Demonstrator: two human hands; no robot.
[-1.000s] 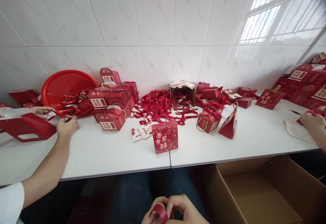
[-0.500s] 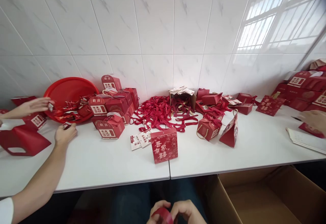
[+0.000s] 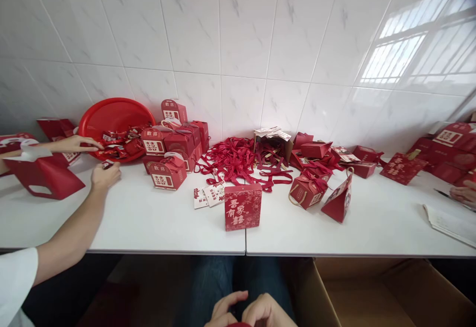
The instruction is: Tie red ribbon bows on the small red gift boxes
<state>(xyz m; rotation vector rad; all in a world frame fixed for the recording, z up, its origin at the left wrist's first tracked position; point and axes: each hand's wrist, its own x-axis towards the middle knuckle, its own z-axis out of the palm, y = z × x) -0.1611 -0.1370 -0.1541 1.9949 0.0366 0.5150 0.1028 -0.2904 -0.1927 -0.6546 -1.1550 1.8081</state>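
Note:
Low at the bottom edge, above my lap, my left hand [image 3: 226, 311] and my right hand [image 3: 267, 312] are close together with curled fingers. Between them shows a sliver of red ribbon [image 3: 240, 324], mostly cut off by the frame; both hands grip it. On the table ahead stands a square red box [image 3: 243, 208] with white characters. Behind its left side lie printed cards [image 3: 213, 194]. Farther back are a heap of red ribbons [image 3: 232, 157] and an open box of ribbons and cards [image 3: 273, 148].
At left, a co-worker's hands [image 3: 106, 174] handle small wrapped pieces by a red basin [image 3: 117, 119]. Filled gift boxes [image 3: 169, 171] are stacked beside it. A triangular box [image 3: 338, 200] stands right of centre. Another person's hand [image 3: 464, 193] is by a notepad [image 3: 451, 225]. Below is a cardboard carton [image 3: 375, 297].
The view has turned slightly left. My hands have sunk lower in the frame, and the ribbon loop is now mostly out of sight. At left, the co-worker's far hand has reached into the basin.

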